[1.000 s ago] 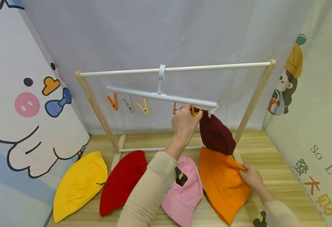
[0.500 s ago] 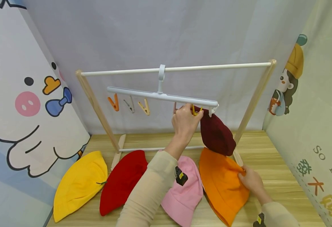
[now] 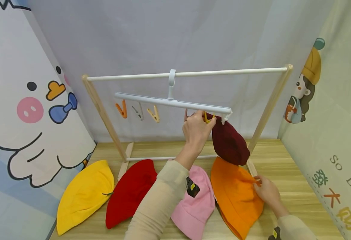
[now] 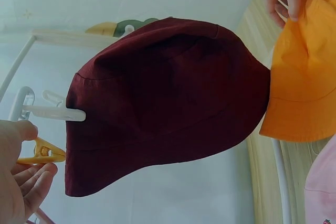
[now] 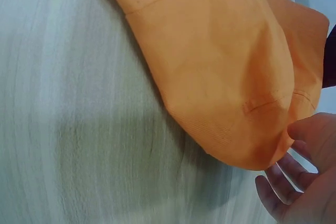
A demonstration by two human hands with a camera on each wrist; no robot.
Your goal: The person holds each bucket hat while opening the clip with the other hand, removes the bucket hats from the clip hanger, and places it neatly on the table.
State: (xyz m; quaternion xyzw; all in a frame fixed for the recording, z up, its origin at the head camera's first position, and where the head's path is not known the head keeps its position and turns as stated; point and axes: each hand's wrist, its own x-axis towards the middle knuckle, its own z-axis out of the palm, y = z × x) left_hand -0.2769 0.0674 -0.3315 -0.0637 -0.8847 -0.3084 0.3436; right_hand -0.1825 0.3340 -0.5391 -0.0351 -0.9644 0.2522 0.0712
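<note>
My left hand [image 3: 197, 130], raised under the pale blue hanger [image 3: 175, 102], pinches a yellow clothespin [image 4: 47, 153] between thumb and fingers. The clothespin's tip is right at the brim edge of a maroon bucket hat [image 4: 168, 98]. A white clothespin [image 4: 58, 113] also grips that brim, and the hat hangs down from the hanger's right end. Lower right, my right hand [image 3: 268, 190] pinches the crown of an orange bucket hat [image 3: 236, 193] between thumb and fingers. The orange hat lies on the wooden table, its top overlapping the maroon hat in the head view.
The hanger hooks over the white rod [image 3: 229, 72] of a wooden-sided rack and tilts down to the right. Orange [image 3: 121, 109], grey and cream clothespins hang on its left. Yellow [image 3: 85, 196], red [image 3: 130, 191] and pink [image 3: 193, 200] bucket hats lie along the table.
Both hands keep their holds, with hardly any movement. The whole head view has shifted slightly.
</note>
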